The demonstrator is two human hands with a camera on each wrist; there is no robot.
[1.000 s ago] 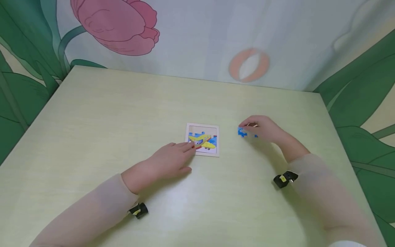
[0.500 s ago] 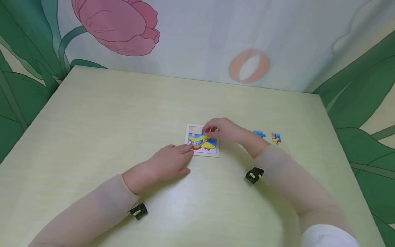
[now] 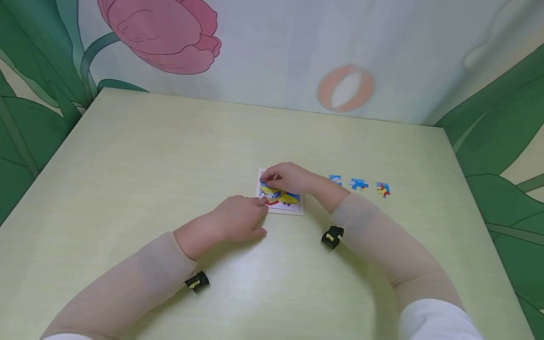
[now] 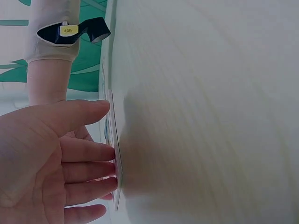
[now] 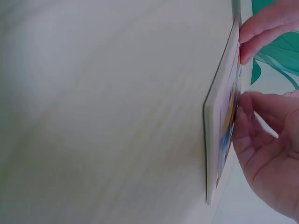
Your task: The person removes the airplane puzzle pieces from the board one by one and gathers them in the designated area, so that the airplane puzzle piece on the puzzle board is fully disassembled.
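A small square airplane jigsaw puzzle [image 3: 288,200] in a pale frame lies on the table, showing a yellow plane on blue. My left hand [image 3: 239,219], fingers extended, rests its fingertips on the puzzle's lower left edge, thumb apart on the near side. In the left wrist view its fingers [image 4: 88,170] reach the frame's edge. Over the upper left part of the puzzle, my right hand [image 3: 291,178] pinches a puzzle piece between thumb and fingertips; the fingers hide most of it. The right wrist view has these fingertips [image 5: 243,105] right at the puzzle's surface.
Three loose puzzle pieces lie right of the frame: a blue one [image 3: 335,179] partly behind the right forearm, another blue one [image 3: 359,184], and a blue, yellow and red one [image 3: 383,190]. A flower-print curtain [image 3: 272,56] hangs along the table's [image 3: 170,141] far edge.
My right hand has moved left from beside the loose pieces to the puzzle, carrying a piece, then on to its upper left part. The left hand has stayed at the frame.
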